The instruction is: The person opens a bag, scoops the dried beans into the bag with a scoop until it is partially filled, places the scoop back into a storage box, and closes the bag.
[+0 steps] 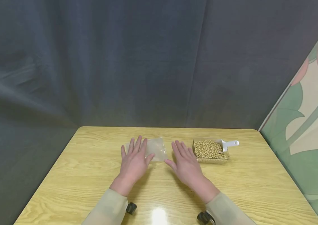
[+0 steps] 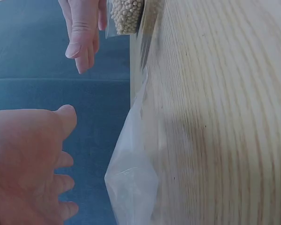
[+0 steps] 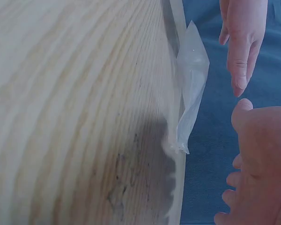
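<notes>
A clear plastic bag lies flat on the wooden table, partly covered from the head camera by my left hand. That hand hovers over the bag's left part with its fingers straight and spread, holding nothing. To the bag's right, my right hand is held above the table, palm down, fingers extended. Just beyond its fingers stands a clear rectangular container of pale yellow soybeans. A white scoop rests in the beans, its handle sticking out over the right rim. Both wrist views show a gap between hands and tabletop.
The wooden table ends at a dark curtain behind and on the left. A flower-patterned panel runs along the right side. Black wrist devices sit under both sleeves.
</notes>
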A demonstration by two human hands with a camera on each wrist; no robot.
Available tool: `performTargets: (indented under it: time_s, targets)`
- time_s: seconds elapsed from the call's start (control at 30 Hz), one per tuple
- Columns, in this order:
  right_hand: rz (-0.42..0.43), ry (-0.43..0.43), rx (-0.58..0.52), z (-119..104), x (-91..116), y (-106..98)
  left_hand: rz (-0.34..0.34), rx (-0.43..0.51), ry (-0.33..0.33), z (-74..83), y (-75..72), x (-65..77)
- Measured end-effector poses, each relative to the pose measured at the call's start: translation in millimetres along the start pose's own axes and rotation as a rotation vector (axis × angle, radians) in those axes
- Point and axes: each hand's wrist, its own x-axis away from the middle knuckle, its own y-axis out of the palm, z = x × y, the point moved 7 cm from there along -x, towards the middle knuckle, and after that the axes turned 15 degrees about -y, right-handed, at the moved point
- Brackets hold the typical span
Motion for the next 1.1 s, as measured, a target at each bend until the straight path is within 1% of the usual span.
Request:
performTargets:
  time_s: [0.17, 0.37, 0.53, 0.8, 1.1]
  targets:
    - [-0.021, 0.001, 0.004, 4, -4, 5, -0.008, 0.025, -0.012, -1.9, 3.5, -3.2]
    - [-0.063, 0.011, -0.013, 6, -10, 9, -0.020, 0.033, -0.026, -3.6, 6.9, -6.6]
    - [-0.096, 0.024, -0.017, 11, -15, 16, -0.024, 0.035, -0.034, -4.6, 10.4, -8.8]
    - [-0.102, 0.037, -0.034, 18, -21, 25, -0.040, 0.049, -0.065, -9.4, 16.2, -13.2]
    - [-0.109, 0.050, -0.075, 22, -27, 31, -0.054, 0.060, -0.076, -13.7, 22.4, -14.7]
